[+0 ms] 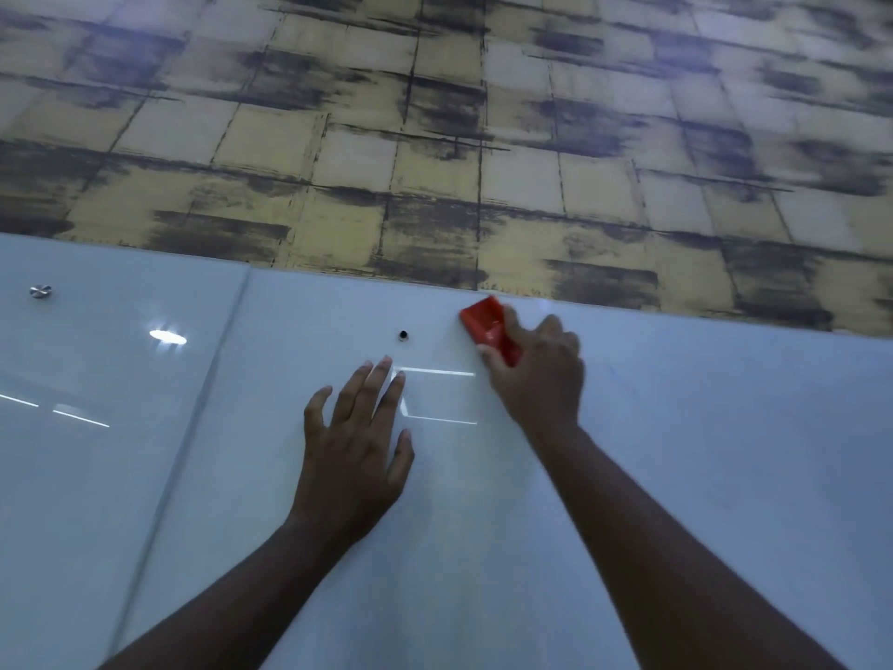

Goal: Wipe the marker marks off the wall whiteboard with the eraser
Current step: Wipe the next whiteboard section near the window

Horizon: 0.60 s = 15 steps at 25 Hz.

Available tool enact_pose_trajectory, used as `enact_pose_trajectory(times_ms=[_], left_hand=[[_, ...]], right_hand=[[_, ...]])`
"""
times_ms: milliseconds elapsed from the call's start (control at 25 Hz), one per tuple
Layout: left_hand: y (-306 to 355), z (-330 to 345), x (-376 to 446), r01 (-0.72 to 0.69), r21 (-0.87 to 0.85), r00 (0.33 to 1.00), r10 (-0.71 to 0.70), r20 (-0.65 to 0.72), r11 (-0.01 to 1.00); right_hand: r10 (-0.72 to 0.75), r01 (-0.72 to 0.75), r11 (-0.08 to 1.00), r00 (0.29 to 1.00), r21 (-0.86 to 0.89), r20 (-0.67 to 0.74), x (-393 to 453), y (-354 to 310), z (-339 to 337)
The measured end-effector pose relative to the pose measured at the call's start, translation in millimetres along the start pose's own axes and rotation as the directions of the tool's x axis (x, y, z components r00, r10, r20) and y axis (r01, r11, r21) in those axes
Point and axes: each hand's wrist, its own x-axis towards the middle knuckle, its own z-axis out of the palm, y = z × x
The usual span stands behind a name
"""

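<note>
Two bare forearms are seen rising from the bottom edge, nearest the camera, toward a glossy wall whiteboard (pixel 676 427) that fills the lower half of the view. Above the board's top edge, a wall (pixel 435 137) papered in yellow and dark blotched squares is seen. A vertical seam (pixel 212 379) divides the board into two panels, and ceiling lights are reflected in its surface as bright lines and a pale rectangle.

The left hand (pixel 355 452) is laid flat against the board, fingers straight and spread, nothing held; it is judged to be steadying the person. The right hand (pixel 536 374) is curled around a red eraser (pixel 488 326), which is gripped at its lower end and pressed to the board just beneath the top edge, tilted up and to the left. The right hand is slightly blurred.

A small dark spot (pixel 402 335), perhaps a mounting hole, is seen left of the eraser, and a metal standoff (pixel 40 291) sits near the far left corner.

No clear marker marks can be made out on the visible surface; only a faint smudge right of the right hand is suspected. The wiping is therefore judged to be far along, with the upper strip being covered and any unseen areas left to check.
</note>
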Motion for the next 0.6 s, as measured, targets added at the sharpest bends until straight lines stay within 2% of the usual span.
enact_pose_trajectory(times_ms=[120,240,320,400,480,600], left_hand=[[38,13,11,-0.015,-0.013,1.000,0.015,0.008,1.000],[58,27,13,-0.034,-0.036,0.999,0.034,-0.011,0.999],[60,35,9,-0.062,-0.038,0.998,0.061,-0.024,0.997],[56,41,3,-0.081,-0.035,0.996,0.079,-0.047,0.996],[55,46,2,-0.092,-0.031,0.994,0.090,-0.059,0.995],[56,49,1,-0.088,-0.020,0.994,0.086,-0.067,0.996]], right_hand=[[-0.163,0.162,0.986,0.986,0.046,0.036,-15,-6,3],[-0.185,0.178,0.978,0.981,0.110,0.064,-16,20,-6],[-0.099,0.092,0.988,0.994,0.121,0.052,-6,48,-15],[0.052,-0.052,0.989,0.999,0.139,0.002,7,78,-25],[0.191,-0.177,0.970,0.979,0.164,-0.075,9,110,-32],[0.305,-0.272,0.946,0.933,0.179,-0.192,-7,145,-34]])
